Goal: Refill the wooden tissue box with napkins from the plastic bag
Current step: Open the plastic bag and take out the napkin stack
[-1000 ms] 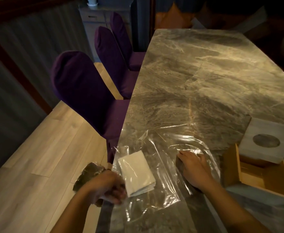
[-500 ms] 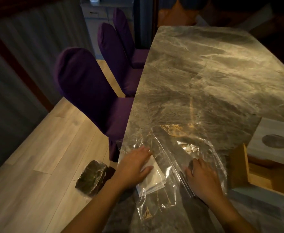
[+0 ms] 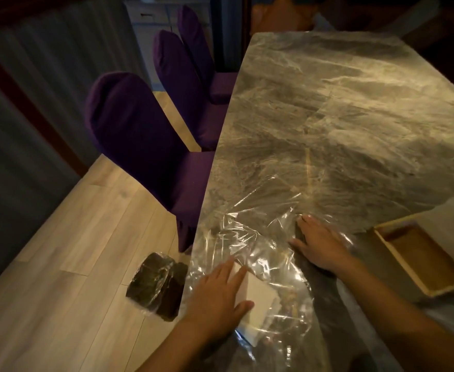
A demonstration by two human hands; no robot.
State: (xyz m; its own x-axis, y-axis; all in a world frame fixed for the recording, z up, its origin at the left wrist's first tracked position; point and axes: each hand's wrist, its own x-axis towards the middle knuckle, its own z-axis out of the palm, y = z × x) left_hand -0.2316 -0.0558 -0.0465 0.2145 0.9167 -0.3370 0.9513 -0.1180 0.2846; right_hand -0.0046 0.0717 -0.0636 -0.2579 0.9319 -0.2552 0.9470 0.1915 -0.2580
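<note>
Now both hands are lying flat and open on the bag [image 3: 263,237] on the table [image 3: 341,116], left hand [image 3: 218,294] pressing the napkins [image 3: 258,294], right hand [image 3: 320,242] near the empty box [image 3: 419,261].

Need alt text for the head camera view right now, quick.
Left hand rests on a white napkin stack inside a clear plastic bag on a marble table; right hand flattens the bag beside an open wooden tissue box.
</note>
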